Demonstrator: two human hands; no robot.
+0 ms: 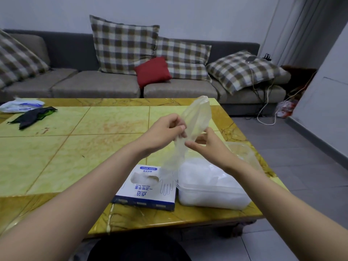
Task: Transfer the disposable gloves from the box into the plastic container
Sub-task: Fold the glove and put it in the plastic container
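My left hand [165,130] and right hand [209,146] both pinch one flimsy glove [197,113], which may cling or slide off the heaped container [211,201] at five o'clock.

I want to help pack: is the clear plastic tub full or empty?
Full: thin white gloves heap above the rim of the clear plastic tub.

dim, flat indoor light with a cool grey cast — shadows are faint and soft-edged, darkest under the near rim of the desk [47,157]. its glossy top carries a dull, spread-out sheen. wide-angle bending bows the sofa [98,87] back and stretches the lower corners. detail is soft overall; the clear glove [197,113] looks slightly smeared.
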